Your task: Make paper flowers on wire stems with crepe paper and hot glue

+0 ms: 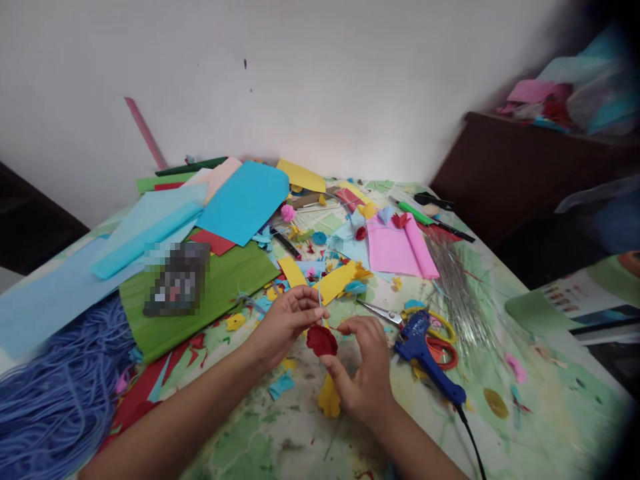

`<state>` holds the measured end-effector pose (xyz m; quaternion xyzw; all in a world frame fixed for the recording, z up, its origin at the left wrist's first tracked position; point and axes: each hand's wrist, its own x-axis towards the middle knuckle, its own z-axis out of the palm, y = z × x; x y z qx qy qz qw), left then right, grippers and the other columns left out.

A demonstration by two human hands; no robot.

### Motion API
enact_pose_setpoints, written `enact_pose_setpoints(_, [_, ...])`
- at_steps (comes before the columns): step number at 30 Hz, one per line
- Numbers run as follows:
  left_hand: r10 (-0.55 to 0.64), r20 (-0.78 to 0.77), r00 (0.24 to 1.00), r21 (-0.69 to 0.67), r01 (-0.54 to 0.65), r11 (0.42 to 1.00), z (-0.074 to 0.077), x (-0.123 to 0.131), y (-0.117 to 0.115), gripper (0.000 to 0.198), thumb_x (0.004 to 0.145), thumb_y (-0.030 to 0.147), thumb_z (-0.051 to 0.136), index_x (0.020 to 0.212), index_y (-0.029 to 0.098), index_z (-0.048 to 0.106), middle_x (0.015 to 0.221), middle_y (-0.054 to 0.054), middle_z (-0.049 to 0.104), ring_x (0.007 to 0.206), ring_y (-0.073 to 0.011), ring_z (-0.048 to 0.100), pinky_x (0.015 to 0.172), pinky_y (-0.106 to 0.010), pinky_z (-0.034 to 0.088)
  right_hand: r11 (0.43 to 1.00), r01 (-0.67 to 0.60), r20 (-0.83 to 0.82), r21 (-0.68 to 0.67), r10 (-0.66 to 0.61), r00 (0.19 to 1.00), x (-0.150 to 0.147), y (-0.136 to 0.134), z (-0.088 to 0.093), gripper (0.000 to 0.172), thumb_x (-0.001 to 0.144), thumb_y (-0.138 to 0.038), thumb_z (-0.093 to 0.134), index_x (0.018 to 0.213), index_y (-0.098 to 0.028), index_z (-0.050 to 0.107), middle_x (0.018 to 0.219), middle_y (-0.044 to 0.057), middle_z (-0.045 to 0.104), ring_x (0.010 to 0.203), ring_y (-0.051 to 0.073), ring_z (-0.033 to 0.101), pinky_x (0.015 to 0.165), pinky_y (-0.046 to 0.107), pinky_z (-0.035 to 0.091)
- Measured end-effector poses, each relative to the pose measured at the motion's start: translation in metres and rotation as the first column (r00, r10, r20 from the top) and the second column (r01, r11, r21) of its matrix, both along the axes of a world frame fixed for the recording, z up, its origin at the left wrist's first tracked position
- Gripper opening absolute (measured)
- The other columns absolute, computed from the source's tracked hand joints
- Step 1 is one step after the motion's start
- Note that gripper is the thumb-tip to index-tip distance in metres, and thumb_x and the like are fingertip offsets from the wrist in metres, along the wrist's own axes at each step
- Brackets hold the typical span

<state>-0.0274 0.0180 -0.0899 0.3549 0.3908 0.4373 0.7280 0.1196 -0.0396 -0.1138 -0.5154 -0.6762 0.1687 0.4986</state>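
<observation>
My left hand is closed in a pinch around a thin light blue stem. A red paper flower sits at the lower end of that stem, just below my left fingertips. My right hand is at the flower's right side. Its thumb reaches the flower's lower edge, and its curled index finger stays apart from the thumb. A yellow paper flower lies on the table under the red one. To the right rest a blue glue gun and scissors with yellow and orange handles.
Blue cords heap at the left. Green paper and blue sheets lie behind, with a pixelated object on the green. Pink paper and silvery wires lie right. Paper scraps litter the patterned tablecloth.
</observation>
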Motion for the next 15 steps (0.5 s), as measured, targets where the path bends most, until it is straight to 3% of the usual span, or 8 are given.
enact_pose_setpoints(3, [0.0, -0.007, 1.0, 0.003, 0.0, 1.0, 0.0018, 0.0012, -0.0019, 0.029, 0.062, 0.015, 0.075, 0.084, 0.015, 0.055, 0.069, 0.001, 0.061, 0.064, -0.0077, 0.057, 0.059, -0.017, 0.043, 0.991, 0.038, 0.217, 0.129, -0.065, 0.974, -0.0001, -0.0018, 0.0031, 0.021, 0.072, -0.031, 0.064, 0.084, -0.017, 0.054, 0.08, 0.006, 0.057, 0.08, 0.021, 0.047, 0.075, 0.038, 0.034])
enact_pose_setpoints(7, [0.0, -0.032, 0.999, 0.018, 0.0, 1.0, 0.0039, 0.0035, -0.0021, 0.03, 0.06, 0.017, 0.077, 0.079, 0.015, 0.054, 0.067, 0.002, 0.061, 0.063, -0.0073, 0.056, 0.06, -0.017, 0.042, 0.977, 0.0, 0.312, 0.213, -0.069, 0.948, -0.0002, -0.0015, 0.0032, 0.004, 0.076, -0.017, 0.059, 0.079, -0.018, 0.057, 0.073, 0.003, 0.058, 0.075, 0.018, 0.046, 0.072, 0.035, 0.033])
enact_pose_setpoints(15, [-0.011, -0.038, 0.999, 0.09, 0.015, 0.996, 0.0024, 0.0027, 0.0009, 0.029, 0.06, 0.02, 0.078, 0.076, 0.016, 0.054, 0.067, 0.001, 0.064, 0.065, -0.0085, 0.058, 0.066, -0.019, 0.042, 0.955, -0.004, 0.373, 0.297, -0.112, 0.921, 0.0009, -0.0041, -0.0015, 0.016, 0.078, -0.007, 0.053, 0.077, -0.021, 0.06, 0.068, 0.001, 0.06, 0.072, 0.016, 0.045, 0.069, 0.034, 0.031])
